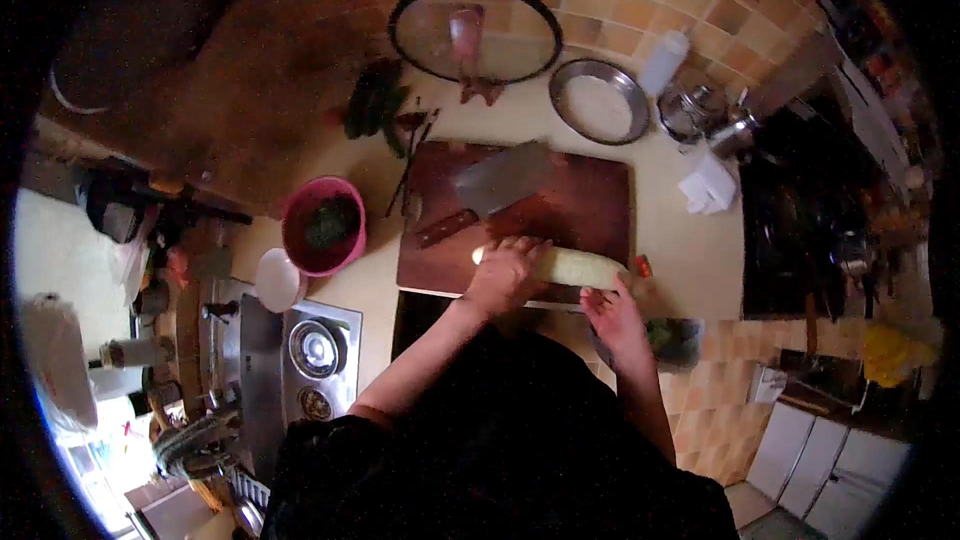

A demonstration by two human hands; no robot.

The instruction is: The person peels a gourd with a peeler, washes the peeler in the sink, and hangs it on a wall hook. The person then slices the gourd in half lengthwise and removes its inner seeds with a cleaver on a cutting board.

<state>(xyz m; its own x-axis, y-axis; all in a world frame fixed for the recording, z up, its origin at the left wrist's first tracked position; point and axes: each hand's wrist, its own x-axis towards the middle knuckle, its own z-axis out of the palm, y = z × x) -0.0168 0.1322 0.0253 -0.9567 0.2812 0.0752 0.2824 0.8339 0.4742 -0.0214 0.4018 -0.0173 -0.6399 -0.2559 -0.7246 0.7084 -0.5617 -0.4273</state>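
Note:
A long, pale green vegetable that looks like a peeled gourd (578, 267) lies across the front of the wooden cutting board (590, 200). My left hand (505, 275) is wrapped over its left part, and a pale tip shows beyond the fingers. At the right end, my right hand (612, 314) grips it from the near side, thumb up against the end, by the board's front edge. Behind the gourd a cleaver (505, 178) rests flat on the board, its dark handle angled toward the left front. Neither hand touches the cleaver.
Left of the board stand a pink bowl (288, 230) with greens and a white bowl (280, 280) beside the sink (340, 335). Behind are green vegetables (375, 105), a glass lid (520, 35) and a metal pan (625, 130). A stove (800, 210) is at right.

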